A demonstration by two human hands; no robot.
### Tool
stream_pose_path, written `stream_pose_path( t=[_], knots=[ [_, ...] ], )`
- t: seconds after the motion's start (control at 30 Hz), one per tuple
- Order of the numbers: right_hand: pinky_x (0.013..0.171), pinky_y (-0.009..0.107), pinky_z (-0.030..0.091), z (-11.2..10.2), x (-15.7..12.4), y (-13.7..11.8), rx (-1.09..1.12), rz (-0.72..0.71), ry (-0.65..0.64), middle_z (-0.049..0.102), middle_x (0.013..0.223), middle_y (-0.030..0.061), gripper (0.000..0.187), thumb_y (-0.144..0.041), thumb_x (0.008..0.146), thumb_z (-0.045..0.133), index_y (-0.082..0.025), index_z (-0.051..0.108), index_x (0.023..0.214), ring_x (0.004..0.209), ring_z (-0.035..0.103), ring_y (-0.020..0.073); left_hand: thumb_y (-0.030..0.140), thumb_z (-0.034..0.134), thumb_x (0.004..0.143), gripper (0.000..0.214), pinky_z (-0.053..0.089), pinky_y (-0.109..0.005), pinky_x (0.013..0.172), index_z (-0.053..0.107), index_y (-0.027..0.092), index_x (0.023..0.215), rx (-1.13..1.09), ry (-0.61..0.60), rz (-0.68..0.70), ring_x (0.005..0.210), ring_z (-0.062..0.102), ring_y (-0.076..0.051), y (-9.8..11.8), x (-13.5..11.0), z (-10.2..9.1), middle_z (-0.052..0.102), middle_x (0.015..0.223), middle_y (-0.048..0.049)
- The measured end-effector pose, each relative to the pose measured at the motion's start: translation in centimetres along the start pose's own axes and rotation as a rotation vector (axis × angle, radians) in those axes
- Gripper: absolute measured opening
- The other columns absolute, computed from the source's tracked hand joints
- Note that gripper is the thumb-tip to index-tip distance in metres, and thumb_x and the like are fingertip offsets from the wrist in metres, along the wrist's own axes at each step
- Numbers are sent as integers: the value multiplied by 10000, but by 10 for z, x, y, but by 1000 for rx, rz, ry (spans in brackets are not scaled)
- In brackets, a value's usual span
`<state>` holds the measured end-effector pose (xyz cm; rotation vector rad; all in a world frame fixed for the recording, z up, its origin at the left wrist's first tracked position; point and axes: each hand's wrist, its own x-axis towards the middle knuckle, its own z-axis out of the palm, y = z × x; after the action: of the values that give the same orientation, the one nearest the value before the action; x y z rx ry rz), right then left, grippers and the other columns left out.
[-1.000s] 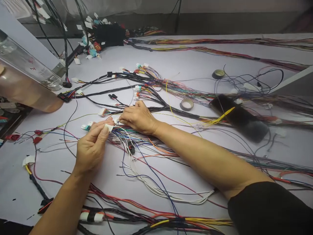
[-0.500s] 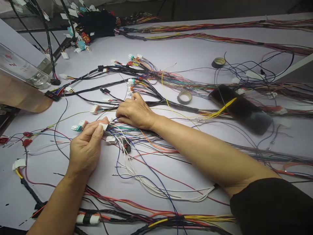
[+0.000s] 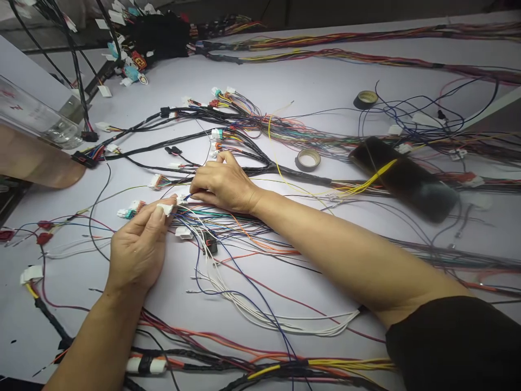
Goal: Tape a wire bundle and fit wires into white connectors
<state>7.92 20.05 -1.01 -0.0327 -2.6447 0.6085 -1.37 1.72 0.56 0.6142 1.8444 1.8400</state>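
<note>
My left hand (image 3: 137, 247) pinches a small white connector housing (image 3: 165, 209) between thumb and fingertips. Just to its right, my right hand (image 3: 223, 184) has its fingers closed on a dark blue wire (image 3: 188, 197), whose end meets a white connector part at my left fingertips. Fingers partly hide where the two meet. White wires (image 3: 217, 279) and several thin coloured wires run from this spot down and to the right. Below my fingers lie another white connector (image 3: 184, 233) and a black connector (image 3: 210, 243). A white and teal connector (image 3: 131, 209) sits beyond my left hand.
Taped wire harnesses (image 3: 301, 176) stretch across the white table. Two rolls of black tape (image 3: 308, 159) and a dark phone (image 3: 402, 179), crossed by yellow wires, lie at the right. A clear bottle (image 3: 38, 111) is at the left. Bundled wires (image 3: 228, 361) run along the front.
My left hand has shifted slightly left with the white connector. My right hand stays nearly in place, and more of the blue wire shows between the hands. The view has shifted a little.
</note>
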Motion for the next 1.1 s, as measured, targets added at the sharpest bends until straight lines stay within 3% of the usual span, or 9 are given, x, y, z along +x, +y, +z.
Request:
stream_pose_path(
  t=[0.17,0.4,0.83,1.1],
  knots=[
    [916,411,200,1,0,0,16,-13,38,685,927,9,158,-263,976,538,-196,674,932,921,535,188,261,766,781,115,472,-344,1095,791,174,852,-125,-37,-47,1096,646,-201,3,3,-2,746,1009,-54],
    [912,395,192,0,0,0,26,-18,43,695,928,13,155,-273,974,560,-197,687,928,915,556,183,161,723,792,45,457,-373,1116,763,146,808,-227,17,-147,1059,658,-197,8,3,-4,744,958,-57],
    [877,371,181,2,0,-1,30,-44,88,707,934,8,131,-223,955,562,-208,688,925,880,555,170,297,787,757,130,489,-426,1083,774,197,839,-143,-1,-126,1072,647,-227,9,1,-5,731,1010,-46],
    [858,364,186,3,0,1,50,-91,92,689,958,-9,131,-214,960,557,-223,682,922,892,565,154,250,774,768,96,490,-359,1081,785,185,839,-191,2,-84,1054,642,-185,7,0,-2,732,1006,-43]
  ],
)
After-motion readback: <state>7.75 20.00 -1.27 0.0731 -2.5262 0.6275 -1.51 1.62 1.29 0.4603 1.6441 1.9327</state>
